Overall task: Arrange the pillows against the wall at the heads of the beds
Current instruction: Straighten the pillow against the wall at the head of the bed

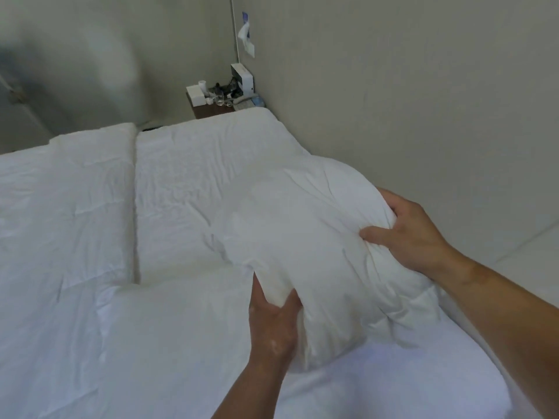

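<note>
you have the pillow (305, 237) in both hands above the right-hand bed (187, 182), near its right edge by the wall (408, 101). your left hand (273, 313) pinches its lower near corner with fingers closed on the fabric; your right hand (405, 231) clamps the far right end, fingers dug into the filling. judging by this, you should swing it toward the wall edge and stand its long side flat against the wall, then release both grips evenly so it doesn't slump. the pillow is white, plump, creased where you squeeze it.
</note>
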